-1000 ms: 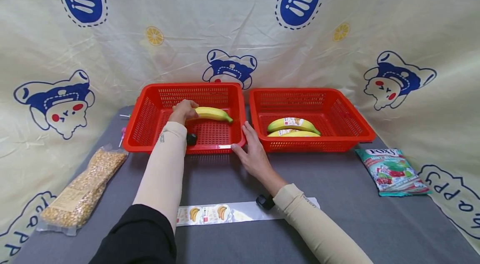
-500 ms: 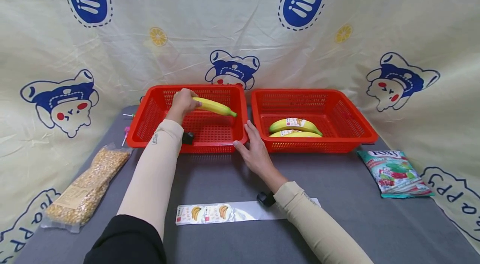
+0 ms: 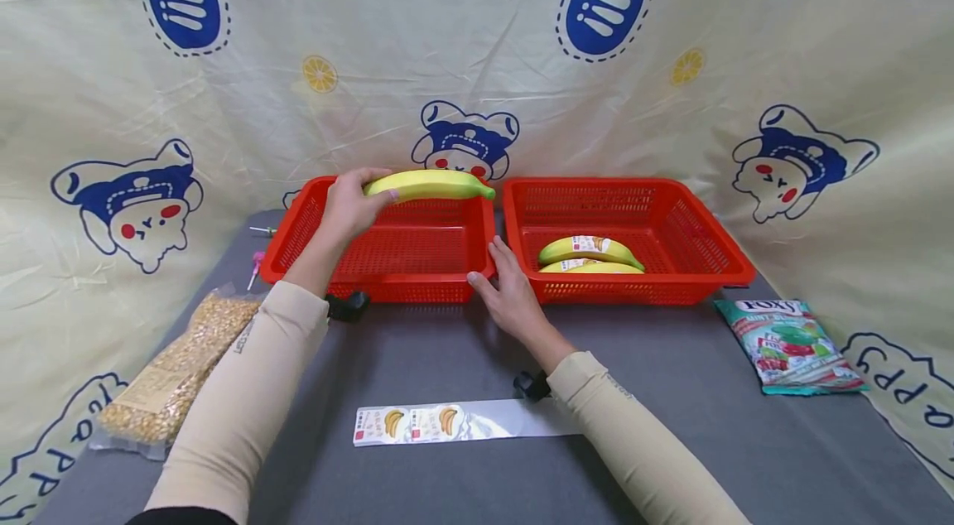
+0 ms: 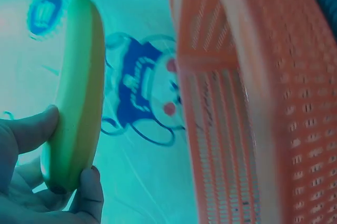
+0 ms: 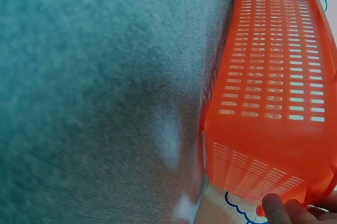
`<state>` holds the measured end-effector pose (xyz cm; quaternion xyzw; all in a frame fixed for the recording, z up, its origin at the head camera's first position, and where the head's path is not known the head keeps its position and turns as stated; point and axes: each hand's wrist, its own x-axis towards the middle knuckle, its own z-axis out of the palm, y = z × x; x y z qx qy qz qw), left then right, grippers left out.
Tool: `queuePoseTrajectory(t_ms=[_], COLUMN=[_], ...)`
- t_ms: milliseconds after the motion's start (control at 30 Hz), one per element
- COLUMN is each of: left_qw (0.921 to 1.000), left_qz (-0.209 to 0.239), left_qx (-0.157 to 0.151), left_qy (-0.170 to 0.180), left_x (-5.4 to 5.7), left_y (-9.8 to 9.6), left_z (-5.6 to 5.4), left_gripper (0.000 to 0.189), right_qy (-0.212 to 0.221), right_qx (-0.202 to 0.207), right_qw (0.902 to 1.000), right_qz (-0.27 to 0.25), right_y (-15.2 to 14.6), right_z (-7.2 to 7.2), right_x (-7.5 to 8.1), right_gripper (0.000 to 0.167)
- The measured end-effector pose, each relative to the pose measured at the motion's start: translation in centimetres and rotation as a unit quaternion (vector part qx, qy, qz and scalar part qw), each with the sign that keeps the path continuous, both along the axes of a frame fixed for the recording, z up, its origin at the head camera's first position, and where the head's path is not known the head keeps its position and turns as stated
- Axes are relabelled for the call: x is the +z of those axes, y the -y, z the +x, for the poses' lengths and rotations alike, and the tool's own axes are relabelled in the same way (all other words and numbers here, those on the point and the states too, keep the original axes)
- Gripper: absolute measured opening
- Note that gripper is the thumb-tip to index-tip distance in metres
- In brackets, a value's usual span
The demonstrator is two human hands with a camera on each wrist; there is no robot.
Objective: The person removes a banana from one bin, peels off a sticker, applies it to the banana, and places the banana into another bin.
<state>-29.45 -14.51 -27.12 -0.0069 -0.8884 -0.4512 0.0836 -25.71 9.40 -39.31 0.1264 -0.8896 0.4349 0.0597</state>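
My left hand (image 3: 350,202) holds a banana (image 3: 428,185) by one end, with its other end pointing right. The banana is above the back of the left red basket (image 3: 406,291), and no label shows on it. In the left wrist view, the thumb and fingers pinch the lower end of the banana (image 4: 79,87). With fairly straight fingers, my right hand (image 3: 514,301) touches the front right corner of the left basket. Its fingertips (image 5: 271,203) show at that basket's end in the right wrist view. Two labelled bananas (image 3: 592,250) lie in the right red basket (image 3: 633,290).
A strip of banana stickers (image 3: 440,423) lies on the grey table (image 3: 417,484), partly under the right forearm. To the left is a bag of corn kernels (image 3: 171,380); to the right, a FOX'S candy bag (image 3: 790,347). A printed cloth (image 3: 477,36) hangs behind the baskets.
My left hand has lifted the banana up out of the left basket. The right hand has stayed at the basket's corner.
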Motion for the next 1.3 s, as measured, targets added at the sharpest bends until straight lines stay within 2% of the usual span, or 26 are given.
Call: queuePoseTrajectory(t_ms=[167, 367, 500, 633, 700, 800, 933, 1100, 1300], left_qw=[0.9986, 0.9974, 0.9988, 1.0000, 0.9998, 0.9986, 0.9963, 0.9924, 0.9884], left_qz=[0.048, 0.053, 0.025, -0.002, -0.008, -0.024, -0.067, -0.110, -0.124], left_qx=[-0.013, -0.020, -0.013, -0.008, -0.006, -0.007, -0.020, -0.044, -0.084], left_qy=[-0.018, -0.045, -0.040, -0.005, 0.014, 0.046, 0.050, 0.031, 0.023], left_x=[-0.9, -3.3, -5.7, -8.3, -9.5, -11.1, -12.5, -13.6, -14.1], left_y=[0.8, 2.1, 2.6, 2.5, 2.4, 2.0, 1.0, -1.0, -3.3], left_z=[4.5, 9.7, 12.3, 13.9, 14.2, 14.1, 13.4, 12.1, 10.8], left_gripper=[0.045, 0.043, 0.041, 0.040, 0.039, 0.037, 0.034, 0.029, 0.029], right_qy=[0.008, 0.006, 0.008, 0.017, 0.020, 0.021, 0.017, 0.008, 0.013], right_qx=[0.004, 0.006, 0.004, 0.002, -0.002, -0.005, 0.001, 0.008, 0.007], right_qw=[1.0000, 1.0000, 0.9999, 0.9998, 0.9998, 0.9997, 0.9998, 0.9999, 0.9999], right_qz=[0.005, 0.004, 0.008, 0.004, 0.003, 0.006, 0.006, 0.002, 0.002], right_y=[-0.2, -0.3, -0.2, -0.2, -0.2, -0.2, -0.2, -0.1, -0.1], right_z=[-0.2, -0.2, -0.2, -0.2, -0.3, -0.3, -0.2, -0.1, -0.1], right_x=[0.3, 0.8, 0.9, 0.8, 0.8, 0.8, 0.8, 0.7, 0.7], right_gripper=[0.074, 0.072, 0.072, 0.074, 0.074, 0.074, 0.073, 0.071, 0.071])
